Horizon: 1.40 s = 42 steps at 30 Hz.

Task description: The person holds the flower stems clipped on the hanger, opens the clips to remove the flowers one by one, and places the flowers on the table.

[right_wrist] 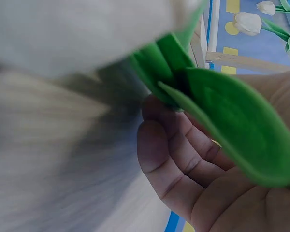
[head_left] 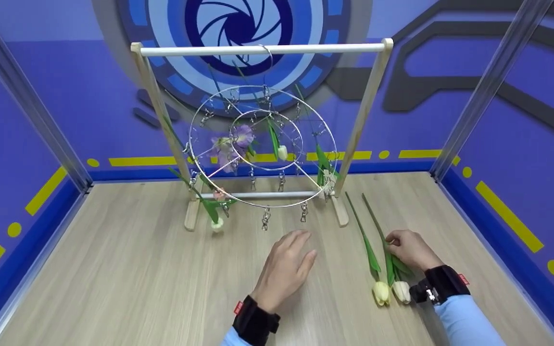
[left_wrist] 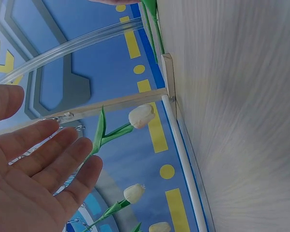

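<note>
My right hand (head_left: 414,249) pinches the stem of a white tulip (head_left: 401,292) low at the right of the table. In the right wrist view, the curled fingers (right_wrist: 159,159) meet the stem below a broad green leaf (right_wrist: 246,125), and the blurred blossom (right_wrist: 87,34) fills the top left. A pale yellow tulip (head_left: 381,293) lies beside it on the table. My left hand (head_left: 284,266) holds nothing, its fingers extended, in front of a round metal clip hanger (head_left: 258,205); the left wrist view shows its open palm (left_wrist: 34,183).
The hanger hangs from a wooden rack's white top bar (head_left: 306,48). Its clips hold several flowers, among them a purple flower (head_left: 243,136), a white tulip (head_left: 283,153) and a low white tulip (head_left: 217,224) at left. Blue panels and metal posts (head_left: 488,81) enclose the table.
</note>
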Tool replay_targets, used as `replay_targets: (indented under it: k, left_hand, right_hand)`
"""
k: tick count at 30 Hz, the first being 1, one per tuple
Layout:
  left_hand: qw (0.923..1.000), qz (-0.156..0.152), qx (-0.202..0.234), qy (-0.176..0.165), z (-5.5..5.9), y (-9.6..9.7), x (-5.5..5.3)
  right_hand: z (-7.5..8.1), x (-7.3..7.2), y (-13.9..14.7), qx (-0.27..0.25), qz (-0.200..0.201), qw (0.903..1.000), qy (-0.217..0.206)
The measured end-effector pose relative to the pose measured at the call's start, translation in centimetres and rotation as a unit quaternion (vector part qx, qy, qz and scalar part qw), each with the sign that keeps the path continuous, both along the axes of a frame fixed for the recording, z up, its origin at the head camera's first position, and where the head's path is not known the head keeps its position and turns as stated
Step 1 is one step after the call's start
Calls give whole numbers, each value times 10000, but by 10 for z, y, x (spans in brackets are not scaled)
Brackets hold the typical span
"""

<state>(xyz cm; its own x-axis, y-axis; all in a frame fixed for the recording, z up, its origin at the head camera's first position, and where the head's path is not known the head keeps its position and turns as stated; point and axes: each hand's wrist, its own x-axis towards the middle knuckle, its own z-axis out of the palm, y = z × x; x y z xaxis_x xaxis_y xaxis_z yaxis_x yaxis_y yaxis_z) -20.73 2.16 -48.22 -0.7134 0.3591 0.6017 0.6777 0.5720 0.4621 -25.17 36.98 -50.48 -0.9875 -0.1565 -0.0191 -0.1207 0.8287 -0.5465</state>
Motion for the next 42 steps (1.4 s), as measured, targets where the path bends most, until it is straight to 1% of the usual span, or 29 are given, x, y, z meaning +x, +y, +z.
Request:
replay_targets:
  k: [5, 8, 14, 23, 26, 32, 37, 42]
  left_hand:
    - [10000, 37, 2, -92, 0, -1, 1]
    - [10000, 41, 5, -88, 1, -1, 1]
    - [9999, 21, -4, -117, 3, -2, 0]
    - [10000, 20, 37, -20, 3, -3, -1]
    - [10000, 9, 53, -42, 2, -3, 0]
    - [10000, 6, 64, -55, 1, -4, 0]
    - [9999, 2, 112, -80, 2, -4, 0]
    - [9999, 41, 121, -90, 3, -5, 1]
  right_hand:
    - [-1, 1, 1, 12, 69, 10000, 9]
    - [0, 0, 1, 26, 104, 9999, -6]
    - [3, -1, 3, -67, 191, 9996, -202]
    - [5, 0, 3, -209, 213, 9990, -338]
    - [6, 1, 3, -226, 215, 9988, -374]
    - [5, 1, 3, -158, 292, 9990, -298]
    - [8, 2, 2, -68, 375, 9990, -235]
    - [19, 4, -3, 41, 391, 9991, -153]
